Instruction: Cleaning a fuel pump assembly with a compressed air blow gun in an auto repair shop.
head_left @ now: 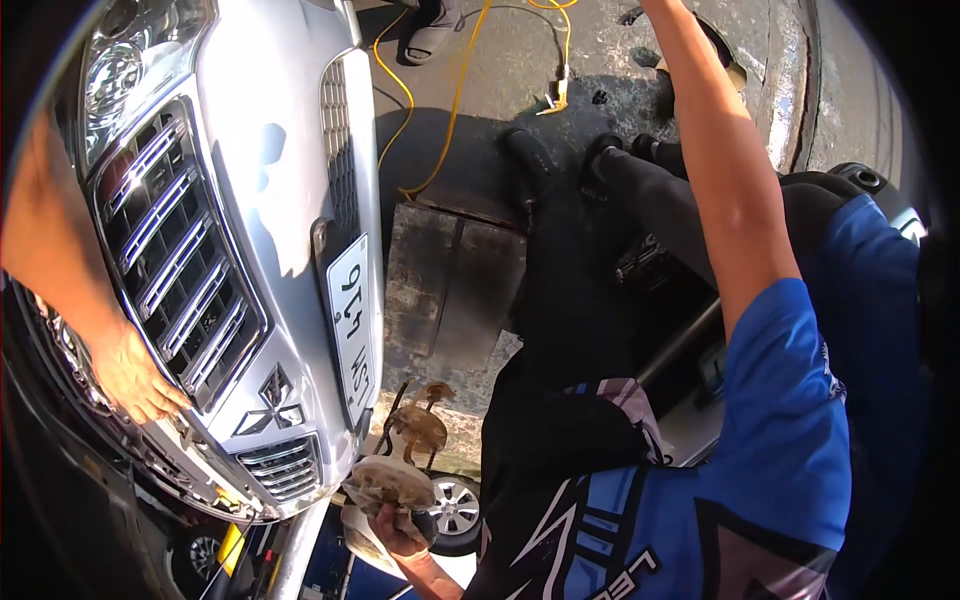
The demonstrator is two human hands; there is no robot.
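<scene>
My left hand (400,540) comes in at the lower edge, its fingers closed around a grimy beige rounded piece (392,484) whose kind I cannot make out. Just beyond it are brown rounded pieces (420,428) and a thin dark rod or hose; whether they join the held piece is unclear. My right arm (735,170) stretches from a blue sleeve toward the top edge, where the hand is cut off. To the left, close by my left hand, stands the silver front of a car (265,200) with a chrome-barred grille (180,260) and a white number plate (350,325).
Another person's hand (135,380) rests on the car's upper front edge at the left. A yellow hose (455,110) and a nozzle (560,95) lie on the stained floor. A dark metal cover (455,280) lies beside the bumper. Another person's foot (430,40) shows at the top.
</scene>
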